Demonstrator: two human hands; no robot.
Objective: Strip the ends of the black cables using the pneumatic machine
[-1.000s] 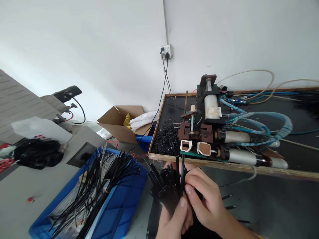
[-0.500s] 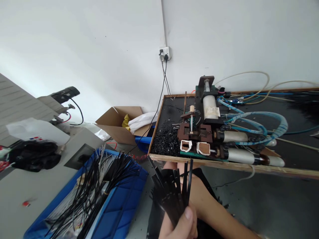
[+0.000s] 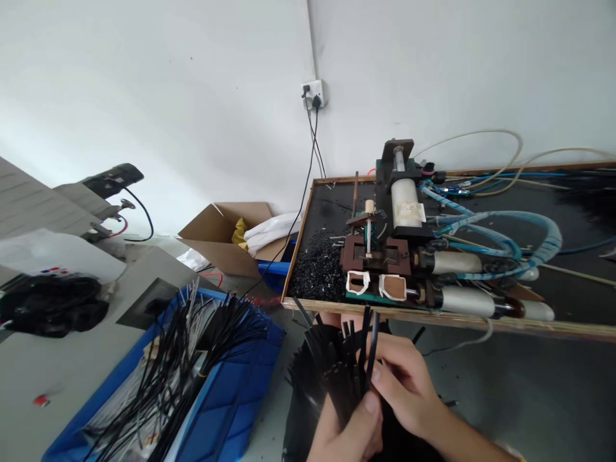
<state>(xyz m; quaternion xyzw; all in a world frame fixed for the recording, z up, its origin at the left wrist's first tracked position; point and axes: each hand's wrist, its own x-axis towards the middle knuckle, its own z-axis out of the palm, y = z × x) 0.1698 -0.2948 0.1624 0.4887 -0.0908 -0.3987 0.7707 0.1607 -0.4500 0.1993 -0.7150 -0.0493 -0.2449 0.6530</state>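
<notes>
Nearby, both hands, left hand [image 3: 349,430] and right hand [image 3: 404,385], pinch black strips [image 3: 337,366] below the machine board [image 3: 433,317].

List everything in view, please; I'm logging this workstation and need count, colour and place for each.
cable bundle: one bunch, black, fanned out in both hands, bottom centre
blue bin: one, bottom left, full of loose black and white cables
machine: one, brown and white with blue hoses, on the board
board: one, wood-edged with a black top, right
black scraps: one pile, on the board's left part
cardboard box: one, brown, open, by the wall
wall socket: one, white, two black cords plugged in
left hand: grips the bundle's base
right hand: pinches one cable of the bundle
</notes>
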